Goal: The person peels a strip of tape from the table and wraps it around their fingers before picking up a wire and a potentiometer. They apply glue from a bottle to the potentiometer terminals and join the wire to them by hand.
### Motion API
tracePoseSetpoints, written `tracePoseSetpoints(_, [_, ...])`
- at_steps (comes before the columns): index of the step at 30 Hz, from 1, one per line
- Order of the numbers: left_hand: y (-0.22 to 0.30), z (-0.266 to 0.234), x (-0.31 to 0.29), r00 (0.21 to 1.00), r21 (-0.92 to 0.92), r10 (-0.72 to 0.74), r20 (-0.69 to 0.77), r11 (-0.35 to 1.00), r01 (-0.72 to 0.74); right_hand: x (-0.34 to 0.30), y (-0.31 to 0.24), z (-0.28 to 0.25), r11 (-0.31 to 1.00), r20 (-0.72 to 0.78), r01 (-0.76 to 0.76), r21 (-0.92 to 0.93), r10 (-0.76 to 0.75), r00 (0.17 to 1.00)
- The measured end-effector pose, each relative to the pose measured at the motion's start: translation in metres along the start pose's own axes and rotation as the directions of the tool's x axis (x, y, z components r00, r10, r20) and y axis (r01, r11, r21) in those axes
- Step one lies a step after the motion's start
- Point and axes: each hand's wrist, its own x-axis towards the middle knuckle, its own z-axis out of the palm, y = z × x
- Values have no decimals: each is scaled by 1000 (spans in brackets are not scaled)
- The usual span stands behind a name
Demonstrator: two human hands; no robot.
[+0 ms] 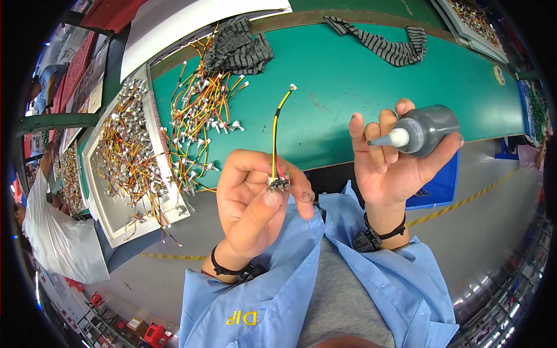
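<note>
Between the thumb and fingers of my left hand (246, 211) is a small metal component with wires (278, 184). Its yellow, black and red wires rise from it, ending in a tiny white connector (292, 87). My right hand (384, 180) is wrapped around a dark squeeze bottle (434, 127). The bottle lies tilted, its white collar and narrow grey nozzle (380, 140) pointing left toward the component but well apart from it. Left of my left hand, a loose pile of similar wired components (200, 110) lies on the green tabletop (307, 133).
A white-rimmed tray (130, 232) heaped with wired components stands at the left. Toward the back lie a dark grey cloth (241, 49) and a striped cloth (386, 46). A blue bin (444, 180) sits below the table edge at right. A person in white (64, 232) is at far left.
</note>
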Motion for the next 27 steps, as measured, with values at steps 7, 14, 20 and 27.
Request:
tracePoseSetpoints(7, [39, -14, 23, 976, 504, 213, 51, 838, -209, 1, -15, -36, 986, -160, 18, -168, -45, 986])
tracePoseSetpoints(14, [159, -64, 98, 924, 980, 381, 5, 182, -80, 0, -31, -61, 925, -256, 63, -374, -169, 952])
tracePoseSetpoints(20, [218, -125, 198, 935, 995, 347, 77, -84, -51, 7, -37, -81, 855, -237, 104, -507, -254, 938])
tracePoseSetpoints(27, [224, -196, 326, 963, 967, 233, 134, -243, -76, 13, -41, -100, 848, -276, 113, -517, -290, 916])
